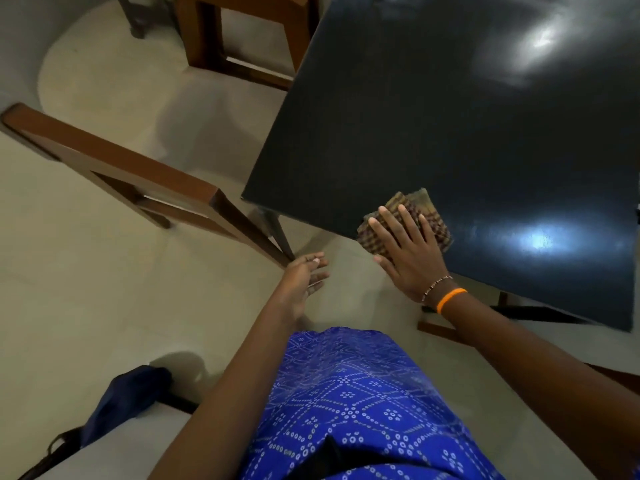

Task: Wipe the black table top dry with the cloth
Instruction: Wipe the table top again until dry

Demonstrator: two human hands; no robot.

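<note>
Right hand (410,252) lies flat and spread on the cloth (405,221), palm down, fingers pointing far and a little left; it presses the cloth rather than grips it. That cloth sits at the near edge of the table (433,116), close to the near left corner, with the heel of the hand hanging off the edge toward the body. From there nearly all the black top stretches away far and right, so the next stroke, as I judge it, must push the cloth outward in that direction. Left hand (306,278) floats loose and half open over the floor, just left of the table corner, holding nothing and touching nothing. Folded into a thick pad, the cloth is brown with a small check weave. Bright patches on the top may be wet film or only lamp glare; I cannot tell which.
</note>
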